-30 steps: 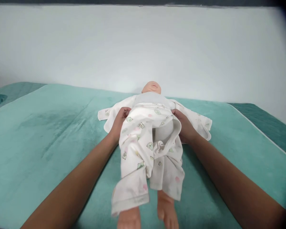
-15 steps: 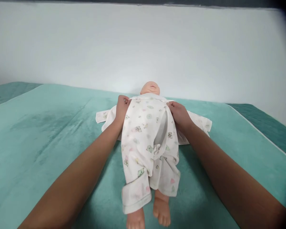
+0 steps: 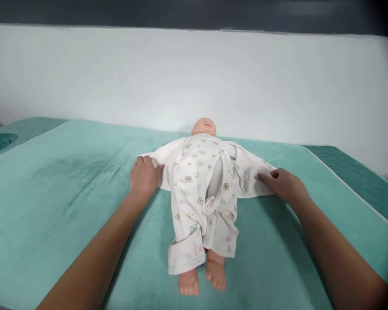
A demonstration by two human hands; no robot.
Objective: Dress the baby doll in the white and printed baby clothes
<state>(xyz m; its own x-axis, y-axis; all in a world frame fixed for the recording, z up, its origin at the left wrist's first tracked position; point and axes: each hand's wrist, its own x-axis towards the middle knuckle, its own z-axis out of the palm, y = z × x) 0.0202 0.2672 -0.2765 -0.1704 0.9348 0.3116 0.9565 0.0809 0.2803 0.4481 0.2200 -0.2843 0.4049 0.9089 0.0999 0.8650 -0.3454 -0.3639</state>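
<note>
A baby doll point(image 3: 203, 126) lies on its back, head away from me and bare feet towards me. It wears white printed trousers point(image 3: 190, 202) pulled up to the upper chest, with a slit at the crotch. A white baby shirt point(image 3: 250, 172) lies spread out under it, its sides fanned left and right. My left hand point(image 3: 145, 175) is closed on the shirt's left side, fingers over the cloth and thumb towards the doll. My right hand point(image 3: 286, 186) pinches the outer edge of the shirt's right side between thumb and fingers.
A teal plush cover point(image 3: 84, 206) lies beneath the doll, with a pale seam line at each side. Behind it rises a white wall point(image 3: 194, 77) with a dark band point(image 3: 148, 13) above. A folded teal cloth edge point(image 3: 1, 142) shows at far left.
Both hands have let go of the trousers' waistband and moved outward to the shirt's sides. The shirt sides are now held out wider. The view has tilted up slightly.
</note>
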